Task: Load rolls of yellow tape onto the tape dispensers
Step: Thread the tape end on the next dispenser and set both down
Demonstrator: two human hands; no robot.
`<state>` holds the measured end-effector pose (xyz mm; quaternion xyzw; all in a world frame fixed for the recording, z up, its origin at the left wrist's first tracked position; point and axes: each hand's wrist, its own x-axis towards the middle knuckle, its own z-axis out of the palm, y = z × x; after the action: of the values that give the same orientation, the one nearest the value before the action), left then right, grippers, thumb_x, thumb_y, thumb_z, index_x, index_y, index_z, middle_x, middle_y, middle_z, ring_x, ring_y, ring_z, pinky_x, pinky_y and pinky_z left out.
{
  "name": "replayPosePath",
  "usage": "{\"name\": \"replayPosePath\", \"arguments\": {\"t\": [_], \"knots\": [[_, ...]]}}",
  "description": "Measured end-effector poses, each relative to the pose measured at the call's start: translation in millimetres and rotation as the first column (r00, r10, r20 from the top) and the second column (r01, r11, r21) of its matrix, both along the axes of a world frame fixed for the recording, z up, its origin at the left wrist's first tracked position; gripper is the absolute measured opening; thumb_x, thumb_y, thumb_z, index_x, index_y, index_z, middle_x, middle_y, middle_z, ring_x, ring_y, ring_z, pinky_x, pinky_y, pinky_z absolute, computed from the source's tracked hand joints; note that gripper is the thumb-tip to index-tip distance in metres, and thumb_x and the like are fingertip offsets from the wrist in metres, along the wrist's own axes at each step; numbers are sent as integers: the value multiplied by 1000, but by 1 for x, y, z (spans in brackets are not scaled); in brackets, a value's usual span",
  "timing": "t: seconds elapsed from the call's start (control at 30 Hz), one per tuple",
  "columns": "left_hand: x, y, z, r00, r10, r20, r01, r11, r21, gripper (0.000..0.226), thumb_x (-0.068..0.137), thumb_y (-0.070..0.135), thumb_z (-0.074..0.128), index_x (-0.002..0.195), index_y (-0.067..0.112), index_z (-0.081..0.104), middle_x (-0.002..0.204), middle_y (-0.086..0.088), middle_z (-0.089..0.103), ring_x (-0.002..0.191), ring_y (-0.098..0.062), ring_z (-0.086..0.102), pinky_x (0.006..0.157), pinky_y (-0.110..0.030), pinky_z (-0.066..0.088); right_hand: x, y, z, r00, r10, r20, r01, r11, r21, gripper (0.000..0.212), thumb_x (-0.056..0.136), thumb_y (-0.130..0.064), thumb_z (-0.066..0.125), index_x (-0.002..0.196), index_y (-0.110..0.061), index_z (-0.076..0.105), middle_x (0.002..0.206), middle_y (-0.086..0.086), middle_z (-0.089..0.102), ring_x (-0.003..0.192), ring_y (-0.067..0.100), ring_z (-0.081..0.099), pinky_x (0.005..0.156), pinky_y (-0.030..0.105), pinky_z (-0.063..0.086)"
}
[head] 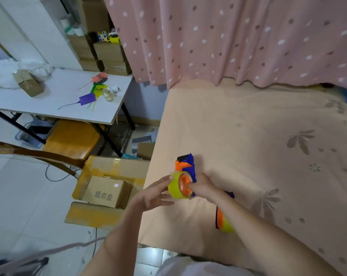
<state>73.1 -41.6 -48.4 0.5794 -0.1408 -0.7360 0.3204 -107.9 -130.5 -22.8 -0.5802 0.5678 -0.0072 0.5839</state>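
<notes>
Right between both hands [158, 193] — yellow tape roll [177, 188] on dispenser [186, 166]

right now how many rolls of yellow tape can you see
2. One yellow tape roll sits on the blue and orange dispenser between both hands on the bed; a second roll lies nearer, partly behind the right forearm. Others may be hidden.

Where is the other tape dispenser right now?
In the head view, the second tape dispenser lies on the peach bedspread, partly hidden beside the right forearm, nearer the camera than the one in hand.
</notes>
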Motion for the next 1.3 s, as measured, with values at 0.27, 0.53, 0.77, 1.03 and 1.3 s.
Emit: {"name": "replayPosePath", "arguments": {"t": [0.27,0.53,0.77,1.03,1.3], "knots": [[-43,-55,57,972,-171,-160,123,955,-271,66,85,13,77,142,21,45,136,-19,61,123,-44,61,98,-58,53,-44,-33,49,978,103,183,-104,995,-8,27,99,-8,50,118,-8,69,111,16,74,100,26,72,90,41,59],[-85,-72,75,993,-102,55,114,950,-292,80,76,16,81,143,29,38,140,-11,53,119,-31,65,94,-50,58,-81,-64,89,1000,-5,8,8,902,-431,22,96,-35,60,110,-21,69,110,-3,70,103,17,65,82,24,45],[-105,-82,79,992,-83,95,107,952,-286,87,74,15,81,147,34,36,142,-11,52,125,-34,60,92,-50,59,-87,-76,94,991,128,-31,-130,904,-407,32,77,-37,85,102,-22,71,94,-5,63,90,14,64,84,25,51],[-108,-93,77,985,-116,131,148,950,-275,87,75,15,81,147,36,36,140,-9,54,127,-34,58,97,-54,56,-82,-86,114,978,198,-64,-207,918,-339,14,79,-10,81,74,-20,71,80,1,70,78,16,64,82,40,58],[-123,-102,71,984,-149,99,169,954,-247,80,72,30,85,138,39,40,124,3,66,105,-19,68,92,-48,58,-79,-90,118,965,220,-145,-259,898,-356,8,80,-11,79,87,-16,80,72,-9,64,79,14,60,74,29,53]]}}
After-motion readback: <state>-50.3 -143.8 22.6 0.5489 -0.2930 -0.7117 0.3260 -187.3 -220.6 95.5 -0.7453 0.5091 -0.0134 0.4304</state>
